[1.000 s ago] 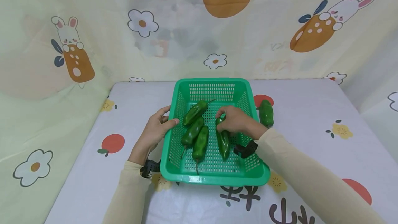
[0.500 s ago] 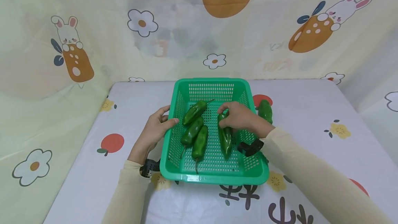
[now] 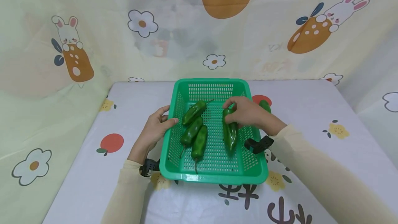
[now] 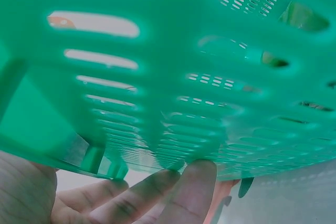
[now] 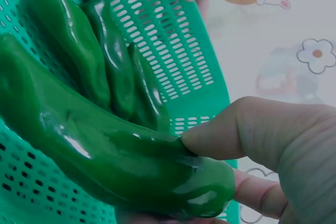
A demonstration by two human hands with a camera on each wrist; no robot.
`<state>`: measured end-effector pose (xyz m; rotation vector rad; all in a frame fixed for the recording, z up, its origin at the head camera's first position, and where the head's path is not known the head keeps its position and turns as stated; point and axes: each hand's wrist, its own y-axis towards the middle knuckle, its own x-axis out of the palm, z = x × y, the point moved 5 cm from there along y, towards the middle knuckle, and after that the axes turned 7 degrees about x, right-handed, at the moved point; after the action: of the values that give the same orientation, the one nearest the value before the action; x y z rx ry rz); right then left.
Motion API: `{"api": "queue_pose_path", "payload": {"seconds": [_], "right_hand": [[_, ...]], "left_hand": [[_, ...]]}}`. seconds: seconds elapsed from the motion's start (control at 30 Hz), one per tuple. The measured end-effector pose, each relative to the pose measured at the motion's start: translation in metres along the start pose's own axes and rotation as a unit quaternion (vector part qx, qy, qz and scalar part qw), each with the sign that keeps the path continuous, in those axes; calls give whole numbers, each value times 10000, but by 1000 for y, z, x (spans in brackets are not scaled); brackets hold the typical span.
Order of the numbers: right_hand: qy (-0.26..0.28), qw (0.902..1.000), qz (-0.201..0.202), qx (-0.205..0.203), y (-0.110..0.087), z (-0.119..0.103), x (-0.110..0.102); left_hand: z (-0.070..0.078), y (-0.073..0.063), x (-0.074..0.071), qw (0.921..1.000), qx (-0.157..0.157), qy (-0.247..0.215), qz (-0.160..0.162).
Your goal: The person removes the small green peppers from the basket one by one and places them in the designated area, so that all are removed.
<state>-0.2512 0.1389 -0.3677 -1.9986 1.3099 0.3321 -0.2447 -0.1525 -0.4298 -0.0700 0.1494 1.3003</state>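
A green plastic basket [image 3: 214, 178] with slotted walls stands in the middle of the table in the head view. My left hand [image 3: 157, 127] grips its left side, thumb over the rim and fingers against the outer wall; the left wrist view shows those fingers [image 4: 189, 192] under the slotted plastic. My right hand [image 3: 247, 113] pinches a long green pepper [image 3: 230, 135] over the basket's right half. In the right wrist view this glossy pepper [image 5: 121, 150] lies between thumb and fingers. Three more green peppers [image 3: 194, 113] lie together in the basket's left half.
Another green pepper [image 3: 265, 106] lies on the table just right of the basket, partly hidden behind my right hand and forearm. A printed cloth [image 3: 74, 182] covers the table, and a printed curtain [image 3: 174, 55] hangs behind it.
My right hand has moved right and slightly away from me inside the basket, carrying the pepper with it. The left hand keeps its place on the rim.
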Motion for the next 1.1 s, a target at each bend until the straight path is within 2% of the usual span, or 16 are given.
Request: {"api": "queue_pose_path", "payload": {"seconds": [0.63, 1.1], "right_hand": [[-92, 9996, 251, 15, -12, -4, -29], [154, 9991, 398, -74, -16, 5, -52]], "left_hand": [[0, 0, 1, 10000, -12, 19, 31], [-1, 1, 1, 10000, 4, 12, 38]]}}
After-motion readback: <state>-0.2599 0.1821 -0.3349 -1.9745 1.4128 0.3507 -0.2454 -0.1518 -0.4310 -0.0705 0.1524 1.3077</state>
